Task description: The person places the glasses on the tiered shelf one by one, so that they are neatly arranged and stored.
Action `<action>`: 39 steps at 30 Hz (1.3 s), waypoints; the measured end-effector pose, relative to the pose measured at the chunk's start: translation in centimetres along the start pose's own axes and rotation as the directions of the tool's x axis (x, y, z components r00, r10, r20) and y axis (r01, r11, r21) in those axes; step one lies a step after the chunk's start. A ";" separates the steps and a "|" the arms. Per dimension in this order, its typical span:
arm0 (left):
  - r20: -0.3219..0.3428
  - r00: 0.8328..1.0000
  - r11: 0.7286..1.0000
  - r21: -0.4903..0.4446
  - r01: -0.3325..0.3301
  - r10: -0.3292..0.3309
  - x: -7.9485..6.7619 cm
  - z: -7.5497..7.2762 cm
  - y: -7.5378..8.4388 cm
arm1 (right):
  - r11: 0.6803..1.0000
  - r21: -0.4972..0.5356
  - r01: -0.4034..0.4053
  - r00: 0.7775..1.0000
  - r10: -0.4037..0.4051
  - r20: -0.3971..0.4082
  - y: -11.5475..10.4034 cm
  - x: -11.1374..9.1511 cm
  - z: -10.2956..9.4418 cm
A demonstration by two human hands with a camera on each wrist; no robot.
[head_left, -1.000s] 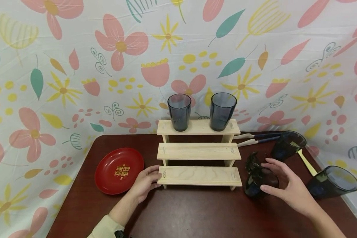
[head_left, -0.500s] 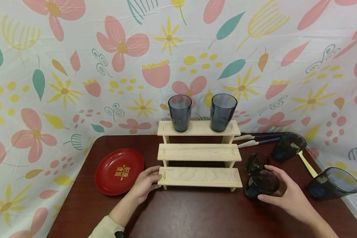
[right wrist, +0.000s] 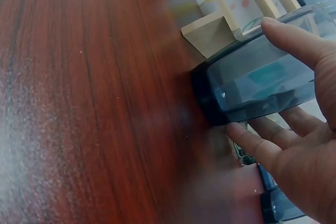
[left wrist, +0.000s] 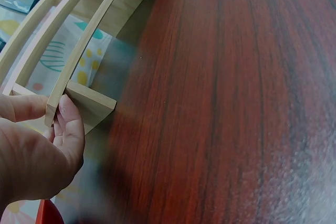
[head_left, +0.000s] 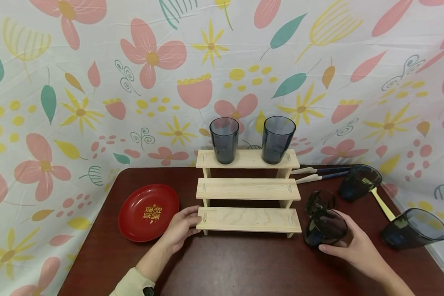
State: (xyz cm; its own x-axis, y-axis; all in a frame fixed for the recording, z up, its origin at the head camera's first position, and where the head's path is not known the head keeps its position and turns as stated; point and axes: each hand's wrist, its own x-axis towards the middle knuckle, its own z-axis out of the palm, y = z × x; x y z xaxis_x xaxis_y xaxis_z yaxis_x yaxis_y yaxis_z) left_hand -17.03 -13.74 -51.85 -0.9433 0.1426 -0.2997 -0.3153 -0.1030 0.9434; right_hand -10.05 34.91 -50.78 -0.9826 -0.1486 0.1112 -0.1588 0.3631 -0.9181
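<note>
In the head view my left hand (head_left: 179, 230) pinches the left end of the lowest step of a three-tier wooden display stand (head_left: 248, 218). The left wrist view shows thumb and fingers (left wrist: 68, 111) on either side of that plank. To the right of the stand, my right hand (head_left: 355, 248) holds a dark blue-grey drinking glass (head_left: 323, 230), upright on the table. Its thumb lies along one side and the fingers curl round the other, as the right wrist view of the glass (right wrist: 257, 72) shows. Two similar tumblers (head_left: 224, 142) stand on the top step.
A red plate (head_left: 133, 218) with gold characters lies left of the stand. Behind the held glass sits a dark glossy object (head_left: 314, 201), its kind unclear. Farther right are two more dark glasses (head_left: 403, 234), a yellow-handled utensil (head_left: 382, 203) and blue-and-white utensils (head_left: 308, 178).
My right hand has closed in on the glass, its fingers and thumb coming round it from the right. The left hand stays on the stand.
</note>
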 end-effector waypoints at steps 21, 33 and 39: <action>0.007 1.000 1.000 -0.004 0.004 -0.004 0.1 0.0 0.0 | 0.998 -0.063 0.016 0.999 -0.018 -0.038 -0.2 -0.6 0.2; 0.019 1.000 1.000 0.003 0.004 -0.004 0.1 -0.2 -0.1 | 0.985 -0.167 0.047 0.996 -0.059 -0.066 -3.0 -0.3 -0.7; 0.029 1.000 1.000 0.003 0.003 -0.003 0.1 -0.2 0.0 | 0.981 -0.187 0.047 0.996 -0.062 -0.071 -5.1 0.9 -0.6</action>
State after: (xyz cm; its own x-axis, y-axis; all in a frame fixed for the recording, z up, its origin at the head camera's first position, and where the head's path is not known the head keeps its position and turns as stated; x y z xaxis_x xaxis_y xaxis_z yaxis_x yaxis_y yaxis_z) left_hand -17.12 -13.93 -51.92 -0.9391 0.1716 -0.2979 -0.3174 -0.0998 0.9430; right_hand -10.14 33.50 -45.75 -0.9753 -0.1053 0.1941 -0.2203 0.5214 -0.8244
